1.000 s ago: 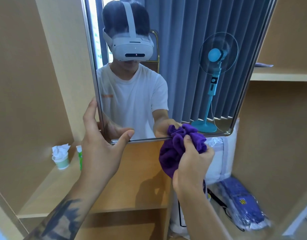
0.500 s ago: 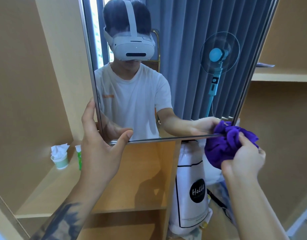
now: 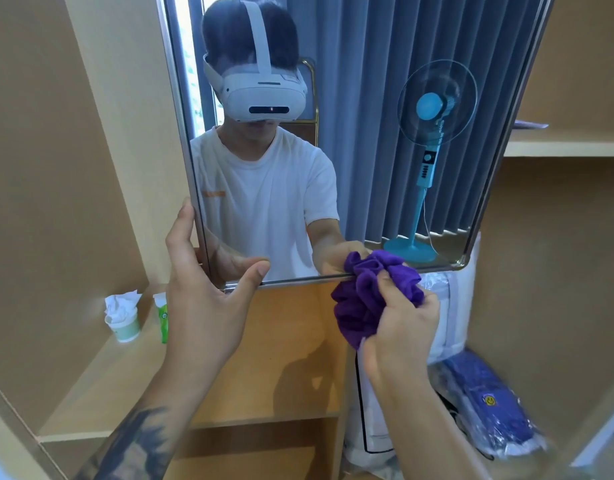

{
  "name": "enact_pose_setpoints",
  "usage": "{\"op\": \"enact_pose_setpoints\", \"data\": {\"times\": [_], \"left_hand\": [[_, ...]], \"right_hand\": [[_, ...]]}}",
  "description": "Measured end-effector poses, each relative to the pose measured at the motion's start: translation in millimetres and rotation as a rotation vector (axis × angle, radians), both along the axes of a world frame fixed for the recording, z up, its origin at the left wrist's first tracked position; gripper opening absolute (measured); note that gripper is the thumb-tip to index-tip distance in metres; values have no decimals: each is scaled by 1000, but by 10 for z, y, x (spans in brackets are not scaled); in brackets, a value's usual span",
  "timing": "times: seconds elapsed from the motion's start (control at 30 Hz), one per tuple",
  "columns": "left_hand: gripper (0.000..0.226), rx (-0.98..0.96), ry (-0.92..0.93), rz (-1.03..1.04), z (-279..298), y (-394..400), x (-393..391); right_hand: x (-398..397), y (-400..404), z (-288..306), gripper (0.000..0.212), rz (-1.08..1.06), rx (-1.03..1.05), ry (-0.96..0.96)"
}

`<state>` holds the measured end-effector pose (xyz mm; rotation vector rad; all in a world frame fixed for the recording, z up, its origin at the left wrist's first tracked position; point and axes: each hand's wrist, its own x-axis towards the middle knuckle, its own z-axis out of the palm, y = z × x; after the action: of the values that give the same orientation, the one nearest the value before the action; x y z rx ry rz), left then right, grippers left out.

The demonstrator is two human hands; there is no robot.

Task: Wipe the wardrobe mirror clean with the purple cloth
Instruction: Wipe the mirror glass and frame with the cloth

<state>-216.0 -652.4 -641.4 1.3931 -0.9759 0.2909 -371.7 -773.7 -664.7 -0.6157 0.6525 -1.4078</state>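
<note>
- On the wooden shelf (image 3: 264, 375), near its back left corner, we see a small pale-green cup (image 3: 125, 328) stuffed with crumpled white tissue.
- Just right of the cup lies a green and white tube (image 3: 162, 315), close to it though we cannot tell whether they touch.
- Right of the shelf, on the wardrobe floor, a white bag (image 3: 440, 306) stands upright, and a clear plastic pack (image 3: 489, 403) holding something blue lies beside it.
- Our left hand (image 3: 201, 299) is spread wide at the bottom left corner of the mirror (image 3: 367, 150): the fingers lie straight along the left frame and the thumb presses the bottom edge.
- Our right hand (image 3: 402, 323) is curled tight round the bunched purple cloth (image 3: 367, 292).
- The cloth's top sits against the mirror's bottom edge, about midway along, overlapping the glass and hanging below the frame.
</note>
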Motion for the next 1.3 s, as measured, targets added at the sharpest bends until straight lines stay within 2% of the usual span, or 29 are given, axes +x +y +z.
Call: {"op": "enact_pose_setpoints", "data": {"times": [0.07,0.2,0.3,0.37,0.47,0.57,0.67,0.8,0.93,0.97,1.03,1.07,1.13,1.23,1.3], "left_hand": [[105,20,26,-14,-21,-6,31],[103,29,39,-2,-16,1,53],[104,23,50,-13,-8,12,50],[106,18,70,-30,-10,8,70],[106,29,96,-55,17,13,78],[108,28,62,-10,7,30,20],[107,14,39,29,3,13,-33],[107,1,53,27,11,7,-27],[106,19,61,23,30,11,-57],[107,31,54,38,25,6,-56],[109,49,40,89,18,3,-77],[110,57,38,123,23,7,-94],[112,66,-16,234,55,18,-154],[97,48,-287,415,213,-16,-315],[90,20,-427,427,419,-90,-416]], "right_hand": [[-138,-113,27,31,-35,19,-34],[-506,-543,209,10,-132,-1,-189],[-670,-737,253,16,-180,-11,-276],[-658,-761,199,15,-182,1,-241],[-473,-668,111,27,-160,36,-250],[-218,-391,138,11,-116,35,-172],[-7,-119,78,27,61,68,-145],[-56,-114,35,36,102,69,-63],[-425,-262,155,12,-63,69,-8],[-530,-345,187,15,-80,60,-23],[-728,-500,255,35,-107,43,-8],[-816,-562,295,36,-145,23,29],[-972,-650,392,29,-224,-41,129],[-1133,-763,682,30,-249,-235,331],[-1198,-828,999,30,-254,-376,427]]}}
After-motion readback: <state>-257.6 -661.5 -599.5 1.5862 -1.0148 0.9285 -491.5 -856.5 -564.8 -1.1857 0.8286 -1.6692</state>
